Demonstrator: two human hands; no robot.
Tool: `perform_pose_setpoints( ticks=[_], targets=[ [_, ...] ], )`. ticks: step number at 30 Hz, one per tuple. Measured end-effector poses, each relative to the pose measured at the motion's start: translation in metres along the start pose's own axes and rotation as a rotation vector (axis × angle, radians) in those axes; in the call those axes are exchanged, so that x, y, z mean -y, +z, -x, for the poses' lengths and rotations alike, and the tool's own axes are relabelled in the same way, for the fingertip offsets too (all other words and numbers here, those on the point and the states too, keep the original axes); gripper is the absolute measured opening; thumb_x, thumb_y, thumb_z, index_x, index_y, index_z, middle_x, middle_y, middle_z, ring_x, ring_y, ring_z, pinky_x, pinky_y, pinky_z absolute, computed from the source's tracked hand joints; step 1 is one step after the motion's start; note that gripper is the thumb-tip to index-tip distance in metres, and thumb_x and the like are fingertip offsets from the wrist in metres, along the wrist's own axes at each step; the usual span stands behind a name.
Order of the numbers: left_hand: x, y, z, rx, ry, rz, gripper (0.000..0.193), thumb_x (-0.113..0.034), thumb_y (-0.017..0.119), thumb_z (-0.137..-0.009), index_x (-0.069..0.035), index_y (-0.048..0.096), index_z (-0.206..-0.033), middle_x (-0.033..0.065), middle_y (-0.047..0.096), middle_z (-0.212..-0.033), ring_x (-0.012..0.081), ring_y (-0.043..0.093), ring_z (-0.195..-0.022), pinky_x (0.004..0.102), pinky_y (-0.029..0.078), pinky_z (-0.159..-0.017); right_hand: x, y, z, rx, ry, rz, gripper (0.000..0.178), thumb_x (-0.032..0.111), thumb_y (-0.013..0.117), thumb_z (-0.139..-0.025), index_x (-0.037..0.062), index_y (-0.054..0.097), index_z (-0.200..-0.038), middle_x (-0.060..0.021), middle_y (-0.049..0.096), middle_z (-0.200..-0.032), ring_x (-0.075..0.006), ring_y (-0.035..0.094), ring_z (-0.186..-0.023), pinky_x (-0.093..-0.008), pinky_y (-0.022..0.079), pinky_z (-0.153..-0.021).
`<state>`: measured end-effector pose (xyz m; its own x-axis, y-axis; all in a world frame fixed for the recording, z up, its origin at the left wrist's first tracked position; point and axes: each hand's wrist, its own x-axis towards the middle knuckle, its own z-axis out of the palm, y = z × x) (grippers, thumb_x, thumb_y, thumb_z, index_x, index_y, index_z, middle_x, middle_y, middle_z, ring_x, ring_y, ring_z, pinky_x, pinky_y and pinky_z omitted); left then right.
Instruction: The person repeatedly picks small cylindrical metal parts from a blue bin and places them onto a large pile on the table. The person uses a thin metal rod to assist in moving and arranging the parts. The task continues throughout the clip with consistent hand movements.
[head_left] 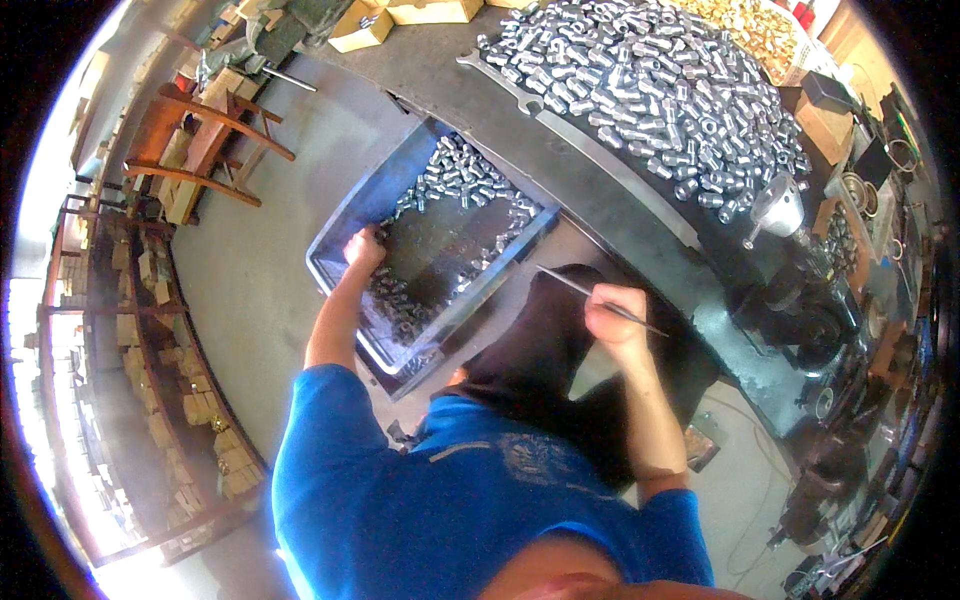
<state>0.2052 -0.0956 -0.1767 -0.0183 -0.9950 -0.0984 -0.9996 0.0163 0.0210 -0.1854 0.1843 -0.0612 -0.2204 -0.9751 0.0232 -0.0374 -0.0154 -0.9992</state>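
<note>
My left hand [364, 250] is closed at the left side of a blue plastic bin [345, 215], among small metal fittings; whatever its fingers hold is hidden. Silvery fittings [462, 175] lie along the bin's far end, and darker ones [400, 310] are heaped at its near end. Wrapped round a thin metal rod [565, 281] with a pointed end, my right hand [615, 312] is raised to the right of the bin, above my lap. The rod slants from upper left to lower right through the fist.
On the dark workbench [460, 95] is a big pile of silver fittings [650, 90], with brass-coloured ones [750, 30] behind. A wrench [505, 85] and a long flat metal bar [615, 175] lie near the bench's edge. A wooden chair [205, 140] stands at left, by loaded shelves [150, 370].
</note>
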Motion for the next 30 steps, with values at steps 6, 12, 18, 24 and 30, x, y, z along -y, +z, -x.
perform_pose_setpoints(
  ticks=[6, 12, 18, 24, 30],
  targets=[
    [0.003, -0.019, -0.005, 0.165, 0.116, -0.284, 0.028, -0.017, 0.061, -0.073, -0.011, 0.067, -0.099, 0.0133, 0.068, -0.102, 0.0318, 0.065, -0.097, 0.0432, 0.051, -0.083, 0.006, -0.002, -0.001, 0.023, 0.007, -0.013, 0.009, 0.004, 0.056, -0.064, 0.0014, 0.048, -0.059, 0.0003, 0.04, -0.052, -0.0059, 0.038, -0.052, -0.0249, 0.029, -0.048],
    [0.0, -0.018, -0.004, 0.138, 0.096, -0.254, 0.027, -0.022, 0.064, -0.07, -0.008, 0.068, -0.093, 0.0153, 0.068, -0.099, 0.0326, 0.065, -0.096, 0.0433, 0.052, -0.082, 0.008, 0.001, -0.002, 0.0, -0.017, 0.045, 0.011, 0.004, 0.056, -0.064, 0.0015, 0.047, -0.058, 0.0006, 0.039, -0.052, -0.0057, 0.037, -0.052, -0.0254, 0.029, -0.048],
    [-0.017, -0.031, 0.006, 0.237, 0.209, -0.234, 0.029, -0.027, 0.067, -0.068, -0.009, 0.068, -0.091, 0.0156, 0.068, -0.096, 0.0323, 0.065, -0.095, 0.0428, 0.052, -0.081, 0.004, -0.002, -0.001, 0.006, 0.018, 0.047, 0.012, 0.006, 0.056, -0.064, 0.0016, 0.046, -0.058, 0.0013, 0.037, -0.052, -0.0054, 0.036, -0.052, -0.0257, 0.027, -0.048],
    [-0.023, -0.017, 0.012, 0.165, 0.333, -0.147, 0.035, -0.03, 0.069, -0.068, -0.014, 0.068, -0.098, 0.0121, 0.068, -0.092, 0.0302, 0.065, -0.093, 0.0416, 0.052, -0.08, 0.003, 0.0, -0.001, 0.019, 0.028, 0.005, 0.014, 0.007, 0.057, -0.065, 0.0018, 0.046, -0.058, 0.0023, 0.037, -0.053, -0.0051, 0.036, -0.053, -0.0257, 0.027, -0.048],
    [-0.028, 0.001, 0.011, 0.138, 0.368, 0.063, 0.041, -0.023, 0.067, -0.07, -0.019, 0.066, -0.11, 0.0098, 0.069, -0.09, 0.0297, 0.066, -0.087, 0.0403, 0.053, -0.077, 0.005, -0.002, -0.001, 0.008, -0.024, 0.033, 0.014, 0.007, 0.058, -0.064, 0.0024, 0.046, -0.058, 0.0014, 0.035, -0.053, -0.0057, 0.035, -0.053, -0.0264, 0.027, -0.048]
  ],
)
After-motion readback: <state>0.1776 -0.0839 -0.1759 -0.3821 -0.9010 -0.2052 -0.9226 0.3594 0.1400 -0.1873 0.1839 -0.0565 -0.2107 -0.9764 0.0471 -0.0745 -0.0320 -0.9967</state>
